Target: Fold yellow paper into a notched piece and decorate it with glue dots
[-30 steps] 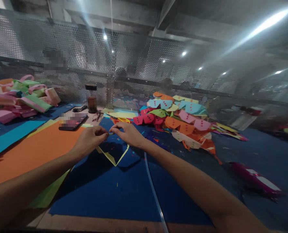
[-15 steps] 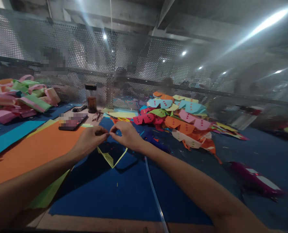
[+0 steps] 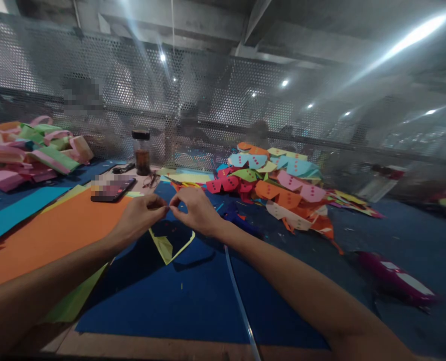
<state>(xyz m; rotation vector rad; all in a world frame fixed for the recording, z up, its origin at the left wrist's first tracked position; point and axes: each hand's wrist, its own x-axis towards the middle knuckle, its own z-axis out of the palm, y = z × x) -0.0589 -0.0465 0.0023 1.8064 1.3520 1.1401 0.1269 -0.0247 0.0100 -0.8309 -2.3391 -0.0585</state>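
Observation:
Above the dark blue mat, my left hand [image 3: 142, 213] and my right hand [image 3: 194, 210] are closed in pinches, fingertips nearly meeting. A pale yellow paper strip [image 3: 163, 246] hangs below them, bent to a point at its bottom. One side of the strip rises toward the left hand and the other toward the right. Its ends are hidden by the fingers, though both hands appear to grip it. Just behind my right hand lie scissors with orange-yellow handles [image 3: 187, 184].
A phone [image 3: 113, 189] rests by large orange paper [image 3: 64, 225] on the left. A lidded bottle [image 3: 142, 155] stands behind it. Folded paper pieces [image 3: 283, 185] pile up at right, and more paper [image 3: 30, 148] at far left. A purple tool [image 3: 396, 276] lies far right.
The lower point of the yellow paper strip has swung slightly left and down, and its right side now bows more. Both hands stay nearly in place.

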